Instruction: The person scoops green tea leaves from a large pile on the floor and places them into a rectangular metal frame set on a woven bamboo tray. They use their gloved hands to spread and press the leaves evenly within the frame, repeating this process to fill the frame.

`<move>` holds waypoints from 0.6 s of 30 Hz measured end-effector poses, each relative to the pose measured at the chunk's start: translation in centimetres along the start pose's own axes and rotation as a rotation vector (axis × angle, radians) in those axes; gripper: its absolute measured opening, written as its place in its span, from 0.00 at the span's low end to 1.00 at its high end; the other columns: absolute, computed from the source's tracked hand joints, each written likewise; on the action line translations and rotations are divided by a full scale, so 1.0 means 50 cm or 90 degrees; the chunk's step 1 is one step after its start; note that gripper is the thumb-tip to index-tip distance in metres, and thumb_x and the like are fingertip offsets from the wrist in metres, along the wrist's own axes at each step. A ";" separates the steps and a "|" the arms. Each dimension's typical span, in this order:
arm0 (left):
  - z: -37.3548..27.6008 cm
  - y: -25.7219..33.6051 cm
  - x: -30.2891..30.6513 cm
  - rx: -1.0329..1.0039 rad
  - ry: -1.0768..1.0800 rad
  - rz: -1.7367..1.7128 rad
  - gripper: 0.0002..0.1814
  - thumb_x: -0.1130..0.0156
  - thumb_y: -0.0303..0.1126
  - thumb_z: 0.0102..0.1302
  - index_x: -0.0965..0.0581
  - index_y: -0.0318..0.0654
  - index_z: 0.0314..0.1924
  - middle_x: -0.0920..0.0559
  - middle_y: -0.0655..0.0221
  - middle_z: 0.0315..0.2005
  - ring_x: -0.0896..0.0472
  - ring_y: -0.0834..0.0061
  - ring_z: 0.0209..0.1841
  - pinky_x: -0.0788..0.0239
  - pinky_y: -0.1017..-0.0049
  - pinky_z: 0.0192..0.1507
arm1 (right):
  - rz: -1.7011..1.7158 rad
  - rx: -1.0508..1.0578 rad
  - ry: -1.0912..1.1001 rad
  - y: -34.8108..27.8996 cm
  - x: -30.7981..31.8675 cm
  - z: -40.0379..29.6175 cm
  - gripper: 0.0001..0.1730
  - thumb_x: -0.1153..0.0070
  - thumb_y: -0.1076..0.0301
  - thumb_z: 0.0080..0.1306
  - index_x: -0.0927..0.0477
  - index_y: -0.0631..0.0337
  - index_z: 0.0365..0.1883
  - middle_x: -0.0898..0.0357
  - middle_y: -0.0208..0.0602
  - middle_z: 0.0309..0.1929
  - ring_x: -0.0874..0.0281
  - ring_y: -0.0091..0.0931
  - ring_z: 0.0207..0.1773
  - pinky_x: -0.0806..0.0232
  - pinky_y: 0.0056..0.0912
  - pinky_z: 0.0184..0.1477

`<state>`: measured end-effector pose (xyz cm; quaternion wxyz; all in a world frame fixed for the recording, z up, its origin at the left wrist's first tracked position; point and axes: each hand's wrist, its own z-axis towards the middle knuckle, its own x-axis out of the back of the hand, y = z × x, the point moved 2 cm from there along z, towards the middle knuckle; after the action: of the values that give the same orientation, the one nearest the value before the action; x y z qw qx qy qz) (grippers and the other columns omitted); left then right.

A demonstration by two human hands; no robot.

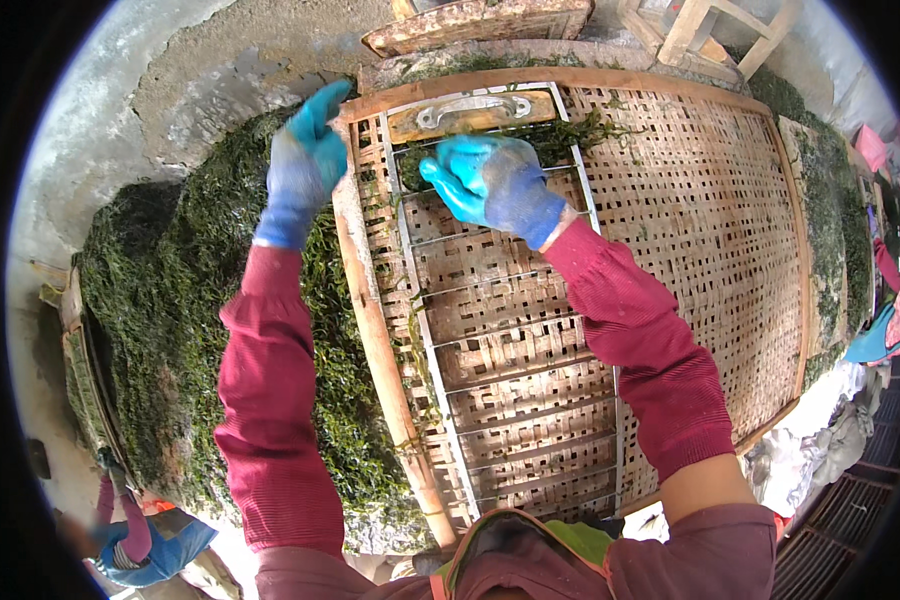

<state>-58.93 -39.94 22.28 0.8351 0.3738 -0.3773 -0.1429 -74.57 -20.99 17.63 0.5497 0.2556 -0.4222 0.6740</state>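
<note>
My left hand [306,154], in a blue-and-turquoise coated work glove, hovers beside the upper left corner of a wood-edged woven tray [690,225]. Its index finger is extended, and I see nothing held. My right hand [487,176], in a matching glove, is over the upper compartments of a pale ladder-like frame [429,330] lying on the tray. Thumb and fingers are apart; the palm side is hidden. Dark green seaweed-like strands [562,139] lie around that hand and spill past the frame's right rail. Above them sits a wooden board [397,127] with a metal handle [474,109].
A large heap of green strands [195,322] borders the tray's left side. Wooden stool-like frames [690,34] stand beyond the far edge. One co-worker [146,544] is at lower left, another [889,322] at far right. Crumpled plastic [787,465] lies at lower right.
</note>
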 end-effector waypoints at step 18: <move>-0.143 0.015 -0.221 -0.129 -0.045 0.516 0.31 0.45 0.50 0.75 0.28 0.42 0.70 0.25 0.58 0.68 0.28 0.57 0.70 0.48 0.56 0.77 | -0.371 -0.039 -0.227 0.130 0.109 -0.114 0.29 0.60 0.43 0.79 0.21 0.51 0.66 0.27 0.36 0.72 0.37 0.35 0.78 0.57 0.54 0.82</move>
<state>-61.16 -29.98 13.90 0.8429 0.1058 -0.5064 0.1477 -81.54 -13.53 17.23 0.6439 0.4629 -0.4410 0.4202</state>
